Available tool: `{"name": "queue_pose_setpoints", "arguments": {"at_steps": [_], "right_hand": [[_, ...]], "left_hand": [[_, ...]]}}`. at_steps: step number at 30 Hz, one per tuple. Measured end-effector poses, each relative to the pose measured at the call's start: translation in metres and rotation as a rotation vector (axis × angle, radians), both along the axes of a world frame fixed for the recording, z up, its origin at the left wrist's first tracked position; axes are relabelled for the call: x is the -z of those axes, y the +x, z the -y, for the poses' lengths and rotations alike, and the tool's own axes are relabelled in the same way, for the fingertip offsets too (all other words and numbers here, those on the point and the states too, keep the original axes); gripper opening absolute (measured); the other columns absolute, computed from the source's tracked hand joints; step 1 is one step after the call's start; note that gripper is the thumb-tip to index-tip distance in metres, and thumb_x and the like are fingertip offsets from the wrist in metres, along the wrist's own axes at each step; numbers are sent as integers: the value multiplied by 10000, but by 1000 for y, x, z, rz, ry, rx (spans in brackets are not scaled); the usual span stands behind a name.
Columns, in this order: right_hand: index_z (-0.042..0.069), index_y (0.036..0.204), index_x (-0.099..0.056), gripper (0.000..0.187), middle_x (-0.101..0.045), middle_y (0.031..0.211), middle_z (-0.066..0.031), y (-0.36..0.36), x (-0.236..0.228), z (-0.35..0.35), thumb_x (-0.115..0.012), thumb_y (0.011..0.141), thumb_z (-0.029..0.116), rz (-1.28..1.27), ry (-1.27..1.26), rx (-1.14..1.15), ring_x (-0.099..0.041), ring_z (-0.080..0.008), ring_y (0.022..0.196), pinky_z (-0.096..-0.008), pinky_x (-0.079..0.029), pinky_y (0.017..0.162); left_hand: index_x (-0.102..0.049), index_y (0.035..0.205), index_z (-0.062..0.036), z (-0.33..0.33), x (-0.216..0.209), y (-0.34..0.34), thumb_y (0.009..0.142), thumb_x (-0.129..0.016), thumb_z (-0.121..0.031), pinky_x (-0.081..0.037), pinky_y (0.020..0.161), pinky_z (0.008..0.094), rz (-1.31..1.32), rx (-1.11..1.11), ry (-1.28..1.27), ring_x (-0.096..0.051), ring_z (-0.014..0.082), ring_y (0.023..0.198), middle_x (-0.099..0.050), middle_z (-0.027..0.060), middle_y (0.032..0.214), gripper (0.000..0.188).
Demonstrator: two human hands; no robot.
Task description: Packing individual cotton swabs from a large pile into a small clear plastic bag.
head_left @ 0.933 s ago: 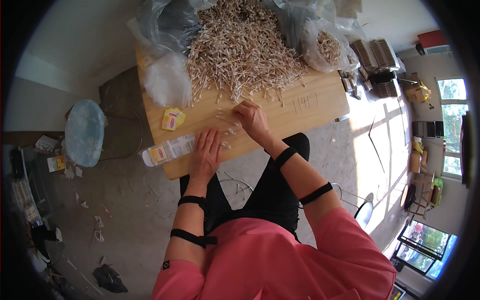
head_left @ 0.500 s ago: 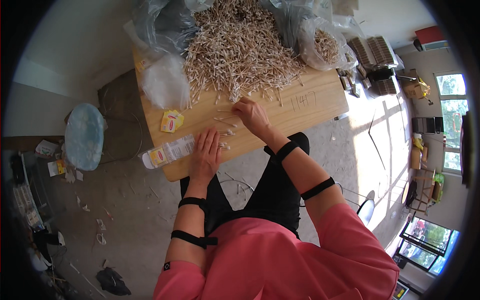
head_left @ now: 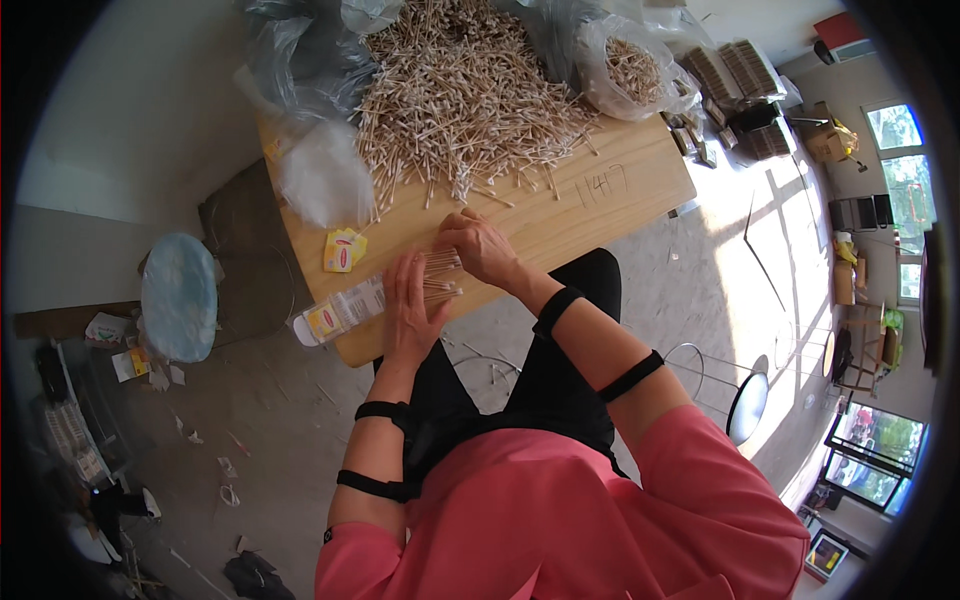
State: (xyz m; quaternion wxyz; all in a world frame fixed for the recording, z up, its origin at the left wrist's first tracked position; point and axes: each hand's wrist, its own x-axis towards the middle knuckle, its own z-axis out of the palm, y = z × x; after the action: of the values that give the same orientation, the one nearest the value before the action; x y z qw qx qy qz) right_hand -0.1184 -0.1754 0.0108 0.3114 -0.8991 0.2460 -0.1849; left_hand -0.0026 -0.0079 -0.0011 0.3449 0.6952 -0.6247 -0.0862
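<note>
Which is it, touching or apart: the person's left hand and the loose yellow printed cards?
Apart. The head view shows a strip of wooden tabletop between the left hand and the yellow printed cards.

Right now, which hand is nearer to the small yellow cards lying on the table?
Left. The left hand is to the right of the yellow cards and a little closer to the person; the right hand is farther right, beyond the left.

A pink short-sleeved top (head_left: 560, 510) is worn with black trousers (head_left: 555, 395) and two black straps (head_left: 632, 377) per arm (head_left: 594, 343)
</note>
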Motion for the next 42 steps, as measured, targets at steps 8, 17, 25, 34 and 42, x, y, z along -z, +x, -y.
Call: {"name": "queue_pose_setpoints", "arguments": {"at_steps": [8, 17, 25, 34, 42], "right_hand": [[30, 951, -700, 198, -688, 1092, -119, -24, 4, -24, -557, 837, -47, 290, 151, 404, -617, -335, 1012, -402, -493, 890], [7, 1219, -584, 281, -518, 1431, -152, -4, 23, -57, -443, 983, -51, 513, 325, 517, -498, -272, 1322, -333, -385, 1091], [4, 1217, -565, 307, -498, 1444, -164, 17, 35, -58, -417, 967, -95, 740, 472, 586, -482, -298, 1337, -342, -370, 1103], [22, 1255, -546, 310, -483, 1460, -164, 34, 29, -68, -373, 1003, -32, 666, 603, 512, -459, -297, 1356, -353, -354, 1117], [-7, 1243, -556, 306, -478, 1462, -176, 66, 13, -98, -381, 995, -40, 554, 601, 374, -444, -278, 1373, -354, -325, 1138]], "left_hand": [[-265, 1504, -3, 22, 0, 6, 815, -757, -210, -316, 1122, 516, -68, -64, 57, -368, 424, 1354, -412, 246, 1439, 872], [-267, 1502, 17, 22, -4, 2, 1038, -413, -174, -319, 1124, 475, -403, -299, -69, -390, 407, 1361, -389, 255, 1478, 522], [-298, 1496, 18, 39, 5, -12, 1063, -346, -204, -320, 1129, 458, -499, -388, -174, -409, 396, 1362, -413, 237, 1478, 489], [-333, 1482, 33, 47, 3, -16, 1090, -279, -309, -329, 1140, 416, -596, -338, -132, -425, 331, 1375, -437, 181, 1487, 523], [-322, 1494, 24, 10, 1, 10, 1092, -275, -291, -307, 1154, 407, -519, -476, -116, -414, 318, 1386, -449, 196, 1474, 513]]}}
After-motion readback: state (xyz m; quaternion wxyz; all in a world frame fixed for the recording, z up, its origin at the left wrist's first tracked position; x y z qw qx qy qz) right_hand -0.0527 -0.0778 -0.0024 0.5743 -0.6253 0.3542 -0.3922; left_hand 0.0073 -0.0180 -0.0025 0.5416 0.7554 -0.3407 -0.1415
